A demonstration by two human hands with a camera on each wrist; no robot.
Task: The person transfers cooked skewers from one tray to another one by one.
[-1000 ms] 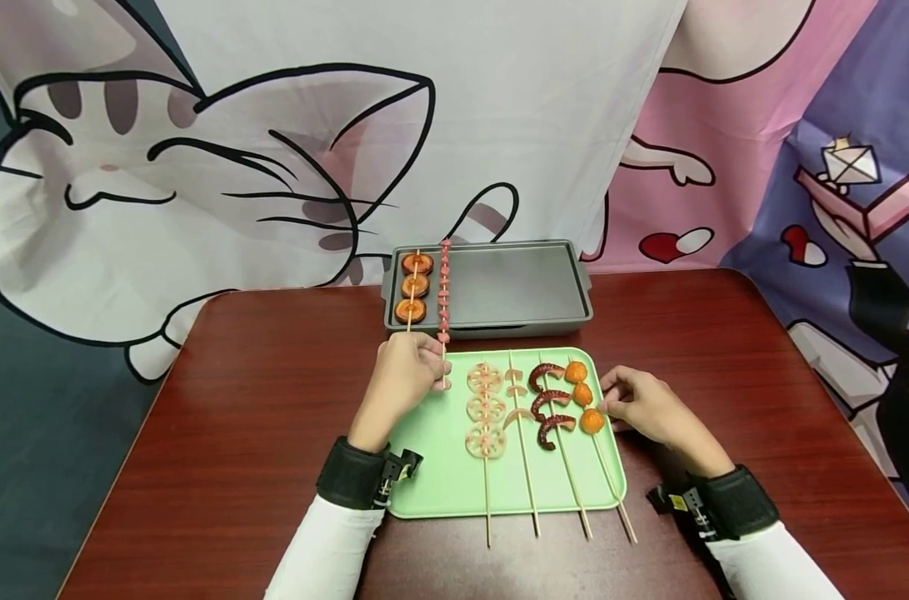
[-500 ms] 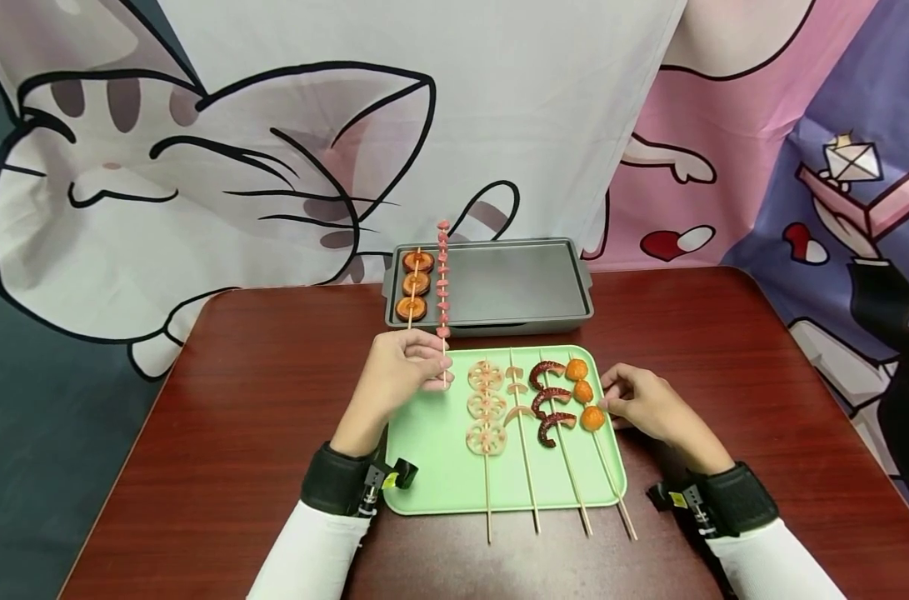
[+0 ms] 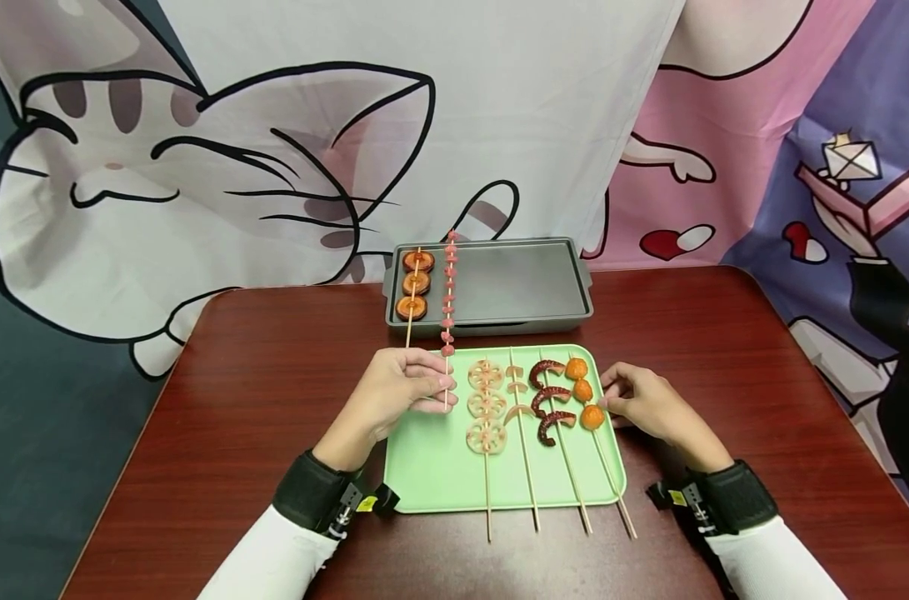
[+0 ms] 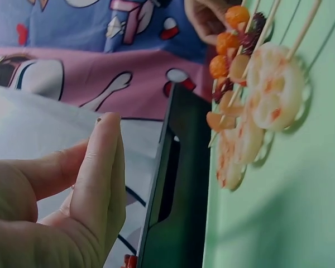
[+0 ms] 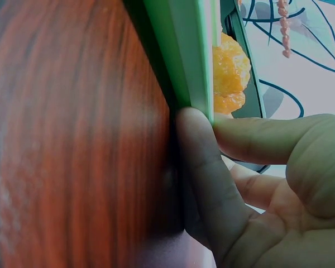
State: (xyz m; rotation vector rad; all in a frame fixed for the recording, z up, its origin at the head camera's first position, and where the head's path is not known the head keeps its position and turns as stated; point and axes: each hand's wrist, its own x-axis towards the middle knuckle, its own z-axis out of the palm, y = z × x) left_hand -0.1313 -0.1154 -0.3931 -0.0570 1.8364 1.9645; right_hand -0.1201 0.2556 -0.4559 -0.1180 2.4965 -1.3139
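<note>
My left hand (image 3: 402, 387) pinches the bare lower end of a skewer (image 3: 449, 292) threaded with small pink pieces. It stands over the near left part of the grey baking pan (image 3: 517, 287), overlapping it in the head view. In the left wrist view, the fingers of the left hand (image 4: 95, 184) hide most of that stick. My right hand (image 3: 652, 404) grips the right rim of the green tray (image 3: 427, 475). In the right wrist view, the tray's edge (image 5: 184, 50) sits between thumb and finger, beside orange balls (image 5: 230, 70).
On the tray lie skewers of lotus root slices (image 3: 486, 407), thin pale crescent pieces (image 3: 516, 389), dark red tentacles (image 3: 551, 404) and orange balls (image 3: 592, 417). A skewer of mushroom slices (image 3: 415, 284) lies at the pan's left. A printed curtain (image 3: 544, 108) hangs behind the brown table (image 3: 259, 400).
My left hand first lifted the pink skewer a little, then drew it back toward me and slightly right. The left forearm swung outward to the left. My right hand stayed at the tray's rim.
</note>
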